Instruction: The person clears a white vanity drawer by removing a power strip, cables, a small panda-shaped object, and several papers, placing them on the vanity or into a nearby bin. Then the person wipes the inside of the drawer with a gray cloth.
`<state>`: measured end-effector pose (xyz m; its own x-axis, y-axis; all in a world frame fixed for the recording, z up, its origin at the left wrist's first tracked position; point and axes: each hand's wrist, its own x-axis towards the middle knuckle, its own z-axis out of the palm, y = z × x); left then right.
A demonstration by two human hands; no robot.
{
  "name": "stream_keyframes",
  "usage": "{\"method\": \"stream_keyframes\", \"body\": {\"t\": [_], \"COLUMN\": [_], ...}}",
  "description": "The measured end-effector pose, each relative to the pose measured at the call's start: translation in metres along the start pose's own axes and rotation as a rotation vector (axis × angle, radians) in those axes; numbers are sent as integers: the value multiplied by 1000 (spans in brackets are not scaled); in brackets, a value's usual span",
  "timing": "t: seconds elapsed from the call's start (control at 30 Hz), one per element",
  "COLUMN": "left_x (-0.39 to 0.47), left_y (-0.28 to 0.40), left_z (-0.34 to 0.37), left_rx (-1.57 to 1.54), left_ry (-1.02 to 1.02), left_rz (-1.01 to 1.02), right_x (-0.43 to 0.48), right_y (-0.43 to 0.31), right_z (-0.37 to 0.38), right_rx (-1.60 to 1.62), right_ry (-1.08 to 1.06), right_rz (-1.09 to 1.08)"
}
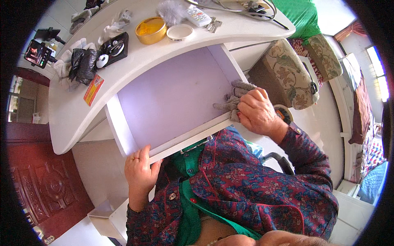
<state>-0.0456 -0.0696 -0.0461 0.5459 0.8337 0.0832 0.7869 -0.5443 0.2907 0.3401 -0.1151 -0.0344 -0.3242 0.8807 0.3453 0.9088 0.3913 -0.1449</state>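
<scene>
A drawer [172, 95] with a pale lilac bottom is pulled out from under the curved white desk. My left hand [142, 169] grips its front left corner, the thumb against the front panel and the fingers over the edge. At the front right corner, my right hand [257, 112] holds a grey knit glove [229, 103] bunched in its fist. The glove's fingers hang inside the drawer, near its right side wall. A metal handle [197, 144] is fixed to the outside of the drawer front, close to my body.
On the white desk [144, 60] lie a yellow tape roll [150, 30], a white ring [180, 32], a remote [198, 17], keys [213, 24], a grey pompom [171, 12], a black plastic bag [83, 64] and a black tray [113, 50]. A patterned armchair [284, 66] stands right.
</scene>
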Motion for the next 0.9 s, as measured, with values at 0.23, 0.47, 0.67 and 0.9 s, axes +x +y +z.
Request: {"method": "stream_keyframes", "body": {"t": [0.23, 0.47, 0.67, 0.9], "left_x": [2, 0, -1, 6], "left_y": [0, 2, 3, 1], "left_z": [-1, -1, -1, -1], "left_rx": [33, 57, 26, -5], "left_ry": [43, 18, 23, 35], "left_rz": [41, 8, 5, 7], "right_x": [18, 33, 10, 30], "right_y": [-49, -73, -5, 15], "right_z": [24, 38, 4, 3], "right_rx": [47, 147, -50, -50], "right_ry": [26, 39, 1, -19], "right_rz": [79, -117, -61, -38]}}
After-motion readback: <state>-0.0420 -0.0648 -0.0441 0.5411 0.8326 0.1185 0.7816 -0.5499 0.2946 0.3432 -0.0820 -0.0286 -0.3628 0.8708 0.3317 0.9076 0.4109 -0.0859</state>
